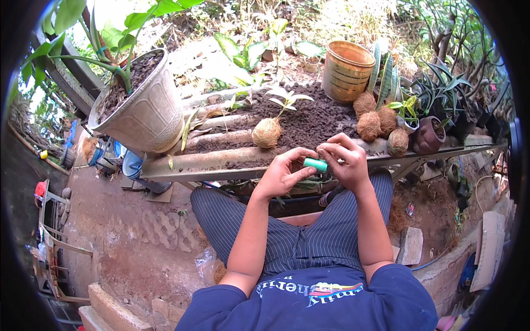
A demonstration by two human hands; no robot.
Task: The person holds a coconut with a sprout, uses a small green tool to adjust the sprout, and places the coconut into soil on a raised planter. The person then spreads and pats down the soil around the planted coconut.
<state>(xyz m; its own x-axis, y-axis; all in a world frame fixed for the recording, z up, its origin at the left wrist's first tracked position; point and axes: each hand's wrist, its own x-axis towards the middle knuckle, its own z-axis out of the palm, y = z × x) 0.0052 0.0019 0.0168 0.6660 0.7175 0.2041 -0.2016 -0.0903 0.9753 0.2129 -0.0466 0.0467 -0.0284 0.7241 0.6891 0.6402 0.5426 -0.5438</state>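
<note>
A small spool of green thread [315,164] is held in my left hand [285,171], between thumb and fingers. My right hand [344,161] is just right of the spool with thumb and fingertips pinched together; whether thread lies between them is too small to tell. Beyond my left hand, a fibre-wrapped ball with a pale-leaved seedling [266,133] stands on the ridged bench [215,159]. Dark loose soil [306,118] is spread behind it. Several more fibre balls [368,125] sit to the right, near an orange-brown plastic pot [348,70].
A large pale planter [143,103] with a leafy plant stands at the bench's left end. Small potted plants, among them a brown pot [430,135], line the right end. The bench's front edge runs just above my knees. A concrete block [410,245] lies on the ground at right.
</note>
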